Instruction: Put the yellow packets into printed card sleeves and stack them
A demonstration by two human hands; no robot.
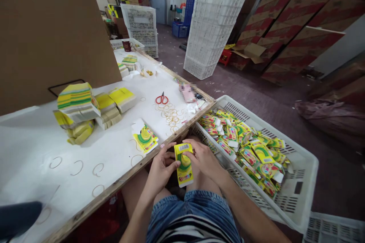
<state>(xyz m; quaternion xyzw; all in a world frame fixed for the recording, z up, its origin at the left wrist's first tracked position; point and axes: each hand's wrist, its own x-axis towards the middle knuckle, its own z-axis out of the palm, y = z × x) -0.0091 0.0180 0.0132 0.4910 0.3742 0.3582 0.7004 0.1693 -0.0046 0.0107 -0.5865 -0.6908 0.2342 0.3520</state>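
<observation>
Above my lap, past the table's edge, I hold a small yellow and green carton point(184, 165) with a barcode near its top. My left hand point(163, 165) grips its left side, thumb on the front. My right hand point(201, 156) pinches the upper right part, fingers at the top end. On the table just ahead of my hands lies a small pile of flat cartons point(145, 136). To my right, a white plastic crate point(298, 186) holds many yellow cartons point(245, 140) in a loose heap.
Red-handled scissors point(162, 100) and scattered rubber bands point(172, 117) lie on the white table point(114, 152). Bundled flat cartons point(76, 100) are stacked at left, beside a large cardboard panel point(54, 34). Tall stacked white crates point(212, 32) stand on the floor beyond.
</observation>
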